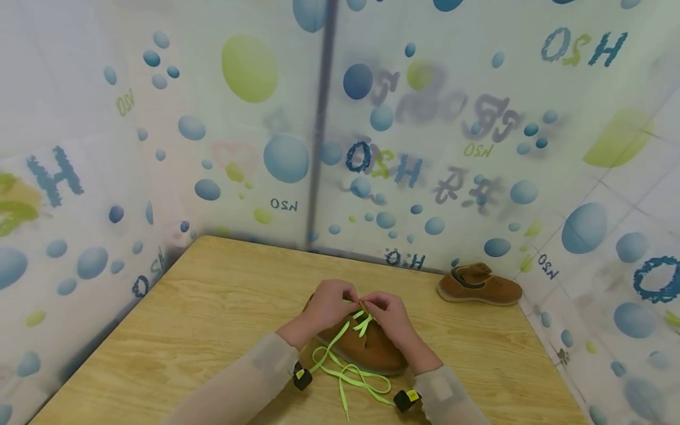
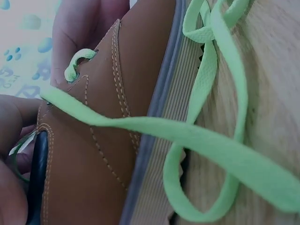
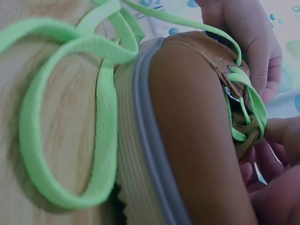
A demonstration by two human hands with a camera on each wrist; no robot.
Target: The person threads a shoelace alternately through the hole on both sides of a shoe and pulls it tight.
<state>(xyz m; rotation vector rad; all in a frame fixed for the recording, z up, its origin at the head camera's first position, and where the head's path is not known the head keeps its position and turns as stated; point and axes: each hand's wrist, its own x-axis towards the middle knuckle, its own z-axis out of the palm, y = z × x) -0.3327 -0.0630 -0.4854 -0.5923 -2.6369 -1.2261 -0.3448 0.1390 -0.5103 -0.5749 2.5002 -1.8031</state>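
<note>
We pinch, left hand and right hand, the brown shoe at its lacing, green lace trailing below the grip.

One shoe sits on the table, head view's lower centre, its lace trailing beside it. Another shoe stands farther back, at right

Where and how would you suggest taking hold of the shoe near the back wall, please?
I would pinch the heel of the shoe, coming from the left and slightly above. It stands upright on its sole, opening up, its toe pointing right towards the side wall, while the back wall probably crowds the far side.
</note>
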